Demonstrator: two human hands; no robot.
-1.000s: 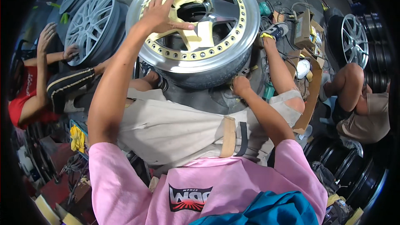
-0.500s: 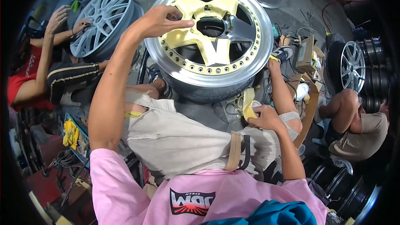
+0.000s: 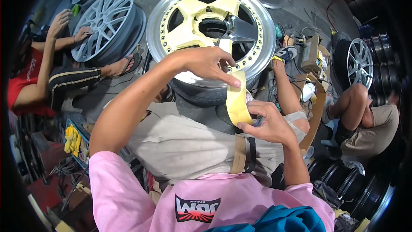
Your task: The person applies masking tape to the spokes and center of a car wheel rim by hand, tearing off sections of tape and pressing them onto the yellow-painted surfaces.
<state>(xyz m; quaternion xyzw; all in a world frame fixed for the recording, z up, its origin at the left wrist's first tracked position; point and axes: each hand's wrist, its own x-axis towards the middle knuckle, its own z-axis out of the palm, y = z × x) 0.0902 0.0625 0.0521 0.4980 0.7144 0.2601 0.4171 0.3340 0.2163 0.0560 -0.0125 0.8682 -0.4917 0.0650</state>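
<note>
The large silver wheel (image 3: 155, 32) lies on a tire in front of me; most spokes are covered in yellow masking material, while one spoke (image 3: 243, 36) shows dark grey. My left hand (image 3: 204, 63) is at the wheel's near side, pinching the upper end of a wide yellow tape strip (image 3: 235, 95). Just below it, my right hand (image 3: 268, 120) grips the tape's roll, which is mostly hidden behind the strip and fingers. The strip stretches between my two hands, over the gap between the wheel and my lap.
At left a person in red (image 3: 28, 88) touches a grey wheel (image 3: 103, 19). At right another person (image 3: 373, 129) crouches near a wheel (image 3: 360, 62) and stacked black rims (image 3: 380, 73). Cardboard boxes (image 3: 313, 56), tools, cables and yellow gloves (image 3: 73, 139) lie about.
My left hand has come down from the wheel's spokes to the tape. My right hand has raised the roll, with a length of tape now held between both hands.
</note>
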